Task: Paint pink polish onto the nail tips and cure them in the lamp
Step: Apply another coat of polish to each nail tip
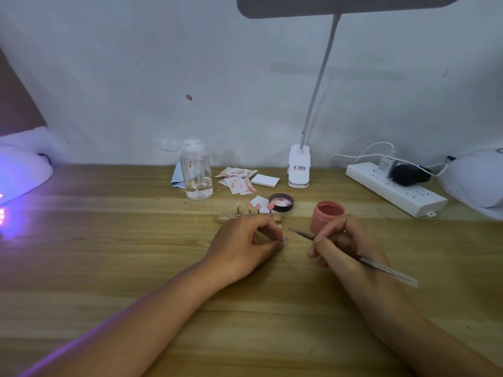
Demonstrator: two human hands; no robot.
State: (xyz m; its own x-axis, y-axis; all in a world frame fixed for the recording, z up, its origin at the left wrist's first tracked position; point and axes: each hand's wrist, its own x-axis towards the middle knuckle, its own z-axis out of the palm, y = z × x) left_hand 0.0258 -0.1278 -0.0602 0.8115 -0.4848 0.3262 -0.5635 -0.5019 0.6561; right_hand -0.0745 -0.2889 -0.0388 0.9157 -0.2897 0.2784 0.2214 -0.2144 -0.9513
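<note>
hands poised over the polish, one holder lifted off the row

the left hand [245,240] rests on the middle of the tabletop [109,254], thumb and fingers curled together and pinching a small metal holder [284,238]; whether a tip sits on it cannot be made out. the right hand [340,246], just beside it, grips a thin brush [386,269], whose point aims at the holder without touching it.

the open pink polish jar [328,216] stands just behind the right hand, its dark lid [281,202] lying upturned to the left. behind the left hand a row of nail tips [249,209] stands upright on a wooden strip [223,219], some of them pink.

the curing lamp [21,172] glows violet at the tabletop's far left edge, well apart from the hands. along the back edge stand a clear pump bottle [196,175], pink-stained wipes [239,180], a white pad [265,180] and a clip desk lamp [299,170]. a power strip [394,189] lies toward the far right corner, near a second white dome [476,180].
</note>
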